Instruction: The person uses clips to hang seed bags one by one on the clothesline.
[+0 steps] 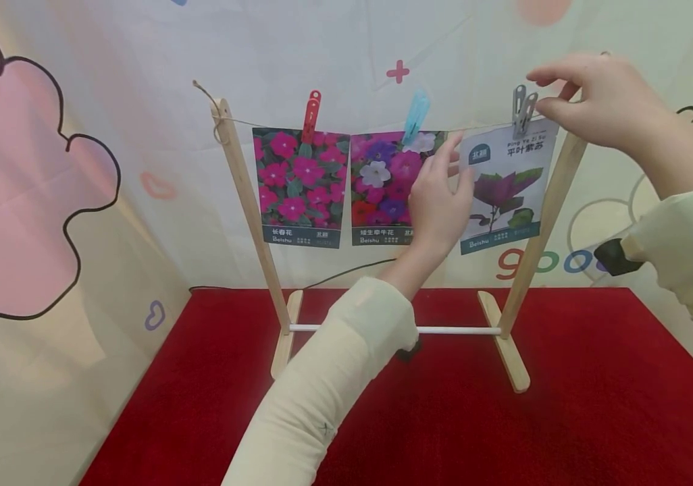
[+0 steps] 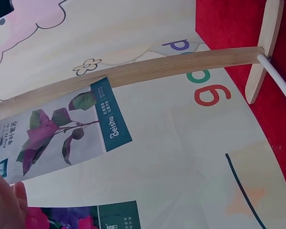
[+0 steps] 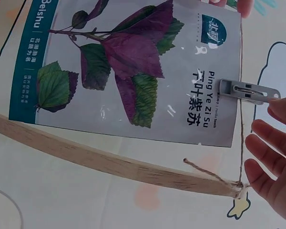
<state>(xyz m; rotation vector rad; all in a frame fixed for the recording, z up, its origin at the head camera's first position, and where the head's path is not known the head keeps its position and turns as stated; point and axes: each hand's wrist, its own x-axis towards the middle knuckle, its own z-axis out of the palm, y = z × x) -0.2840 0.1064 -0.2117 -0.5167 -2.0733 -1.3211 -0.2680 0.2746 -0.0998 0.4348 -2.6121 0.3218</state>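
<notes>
A seed packet with purple-green leaves (image 1: 502, 189) hangs slightly tilted at the right of a twine line. The grey clothespin (image 3: 245, 90) clips its top edge to the twine. My right hand (image 1: 604, 101) is at that clothespin, fingers spread apart, with a fingertip right at the clip's free end. My left hand (image 1: 440, 202) reaches up to the packet's left edge, its fingers fairly straight and its thumb overlapping the edge in the head view. Behind the left hand hangs a packet of mixed flowers (image 1: 377, 182) under a blue clothespin (image 1: 416, 116).
A pink-flower packet (image 1: 300, 189) hangs at the left under a red clothespin (image 1: 311, 116). Two wooden posts (image 1: 243, 182) hold the twine, joined low down by a white rod (image 1: 458, 331). The stand is on a red cloth (image 1: 444, 418) before a printed curtain (image 1: 322, 61).
</notes>
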